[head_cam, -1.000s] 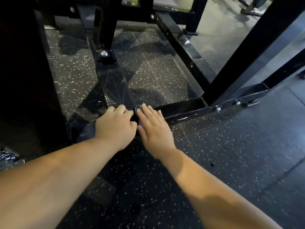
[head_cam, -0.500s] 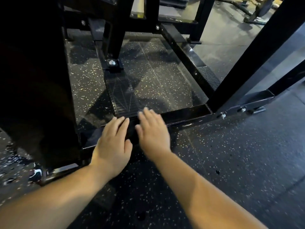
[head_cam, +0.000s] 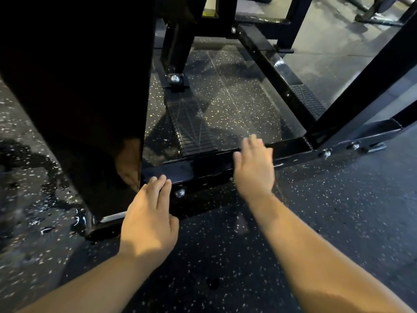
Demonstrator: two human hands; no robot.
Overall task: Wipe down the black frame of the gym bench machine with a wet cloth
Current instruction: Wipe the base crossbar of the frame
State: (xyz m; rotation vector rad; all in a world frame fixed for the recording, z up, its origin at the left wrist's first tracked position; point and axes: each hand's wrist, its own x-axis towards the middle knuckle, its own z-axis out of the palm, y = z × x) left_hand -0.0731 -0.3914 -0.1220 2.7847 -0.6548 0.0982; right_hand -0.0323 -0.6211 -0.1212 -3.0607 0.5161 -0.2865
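The black frame's low crossbar (head_cam: 203, 168) runs across the floor in front of me, glossy and wet-looking, with a bolt (head_cam: 179, 192) on its front face. My left hand (head_cam: 149, 220) lies flat with straight fingers, its tips touching the bar's front edge left of the bolt. My right hand (head_cam: 253, 168) is spread over the bar further right, fingers straight and slightly blurred. No cloth is visible under or in either hand.
A wide black panel (head_cam: 79, 98) stands at the left. A ribbed foot plate (head_cam: 191, 132) lies behind the bar. A slanted upright (head_cam: 361, 82) rises at the right, and a side rail (head_cam: 277, 71) runs back. Wet patches (head_cam: 45, 188) shine on the speckled rubber floor.
My hands were side by side on the bar; now the left has drawn back and left, and the right has slid right along the bar. The view has shifted left.
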